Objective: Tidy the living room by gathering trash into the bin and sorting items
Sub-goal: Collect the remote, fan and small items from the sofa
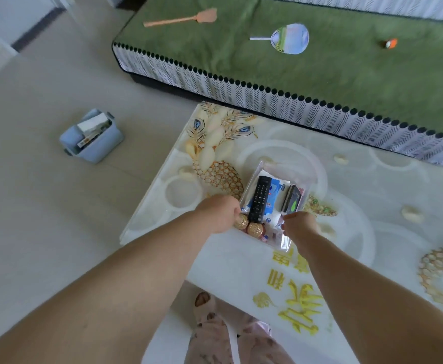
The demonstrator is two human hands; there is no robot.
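Nearest me, my left hand [220, 214] curls its fingers round a gold foil ball [241, 222] at the near-left corner of the clear tray [267, 166]. My right hand [297, 223] pinches the tray's near-right rim. A second foil ball [254, 229], the remote [260, 203] and a blue tissue pack [275, 189] lie inside, so sorting looks well along. The tray sits near the left edge of the table [162, 219], with room on the top to its right. Left on the floor, the blue bin [97, 153] holds boxes, open floor around it. Far off, the sofa [320, 88] carries a swatter [181, 20], a hand fan [288, 39] and a small orange thing [390, 43], unsorted, I judge.
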